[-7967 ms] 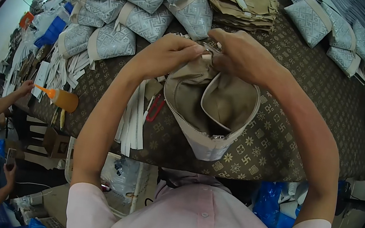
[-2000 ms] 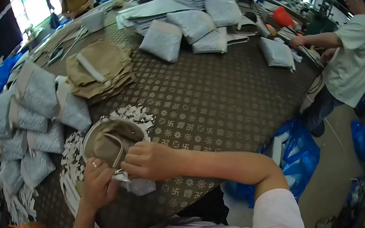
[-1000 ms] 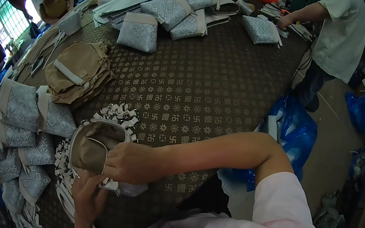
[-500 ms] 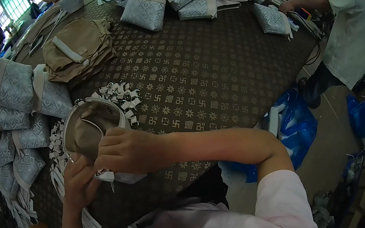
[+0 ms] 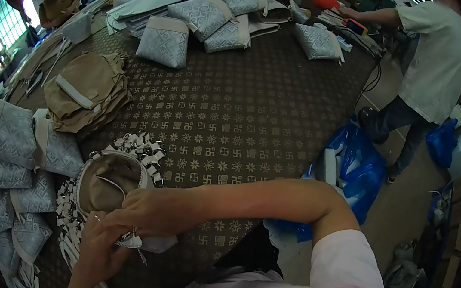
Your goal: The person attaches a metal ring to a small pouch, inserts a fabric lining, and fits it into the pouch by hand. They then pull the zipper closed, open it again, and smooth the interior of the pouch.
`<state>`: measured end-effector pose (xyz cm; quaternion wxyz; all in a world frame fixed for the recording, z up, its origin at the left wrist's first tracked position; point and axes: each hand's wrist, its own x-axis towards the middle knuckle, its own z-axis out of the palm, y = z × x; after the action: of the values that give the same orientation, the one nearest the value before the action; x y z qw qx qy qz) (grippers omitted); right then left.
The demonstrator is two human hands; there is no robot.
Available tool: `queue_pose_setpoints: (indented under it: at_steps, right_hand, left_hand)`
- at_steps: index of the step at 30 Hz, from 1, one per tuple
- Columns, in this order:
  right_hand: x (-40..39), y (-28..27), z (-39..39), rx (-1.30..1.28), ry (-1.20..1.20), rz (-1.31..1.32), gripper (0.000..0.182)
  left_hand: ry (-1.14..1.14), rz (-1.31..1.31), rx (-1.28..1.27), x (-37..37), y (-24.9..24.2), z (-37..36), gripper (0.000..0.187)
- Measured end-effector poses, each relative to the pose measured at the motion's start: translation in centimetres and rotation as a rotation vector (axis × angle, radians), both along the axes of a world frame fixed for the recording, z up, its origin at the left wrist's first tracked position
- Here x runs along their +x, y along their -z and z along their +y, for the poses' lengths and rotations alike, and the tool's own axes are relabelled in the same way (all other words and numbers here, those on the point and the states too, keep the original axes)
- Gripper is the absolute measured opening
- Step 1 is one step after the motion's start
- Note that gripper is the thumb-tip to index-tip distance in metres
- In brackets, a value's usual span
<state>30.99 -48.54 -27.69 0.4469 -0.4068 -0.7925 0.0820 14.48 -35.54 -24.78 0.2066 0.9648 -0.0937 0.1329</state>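
A zippered pouch [image 5: 102, 191] with a beige lining stands open-mouthed at the table's near left. My left hand [image 5: 100, 247], a ring on one finger, pinches its near rim. Reaching across from the right, my right hand [image 5: 155, 212] is closed on the rim right beside the left fingers. A zipper end [image 5: 132, 242] hangs out below the right hand. The fingertips of both hands partly cover each other, so the exact spot they grip is hidden. Small white tabs with metal rings [image 5: 141, 150] lie in a heap just behind the pouch.
Grey patterned pouches [image 5: 12, 135] are piled at the left, more [image 5: 163, 41] at the back. Beige fabric pieces [image 5: 84, 89] lie stacked on the patterned table [image 5: 229, 113]. A blue plastic bag [image 5: 361, 166] is beyond the right edge. One person [image 5: 433, 62] stands back right, another [image 5: 57, 4] far left.
The view has tilted up, showing more of the back. My right hand has shifted along the rim toward the left fingers. The standing person's arm has moved to a red object.
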Motion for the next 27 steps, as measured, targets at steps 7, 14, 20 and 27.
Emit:
queue_pose_setpoints:
  at_steps: [7, 14, 20, 27]
  right_hand:
    - [0.1, -0.1, 0.7, -0.204, 0.097, -0.082, 0.042]
    - [-1.6, -2.1, 1.2, -0.381, 0.274, -0.434, 0.010]
    - [-1.4, -2.1, 1.7, -0.308, 0.218, -0.473, 0.015]
    - [-1.1, -2.2, 2.1, -0.301, 0.109, -0.563, 0.017]
  left_hand:
    - [-0.045, 0.230, -0.061, 0.5, -1.4, -0.3, 0.025]
    - [-0.126, 0.171, 0.169, -0.6, -3.2, -2.1, 0.019]
    - [-0.150, 0.182, -0.171, -0.1, -2.9, -2.7, 0.023]
    - [-0.121, 0.117, -0.056, -0.2, -2.0, -1.6, 0.026]
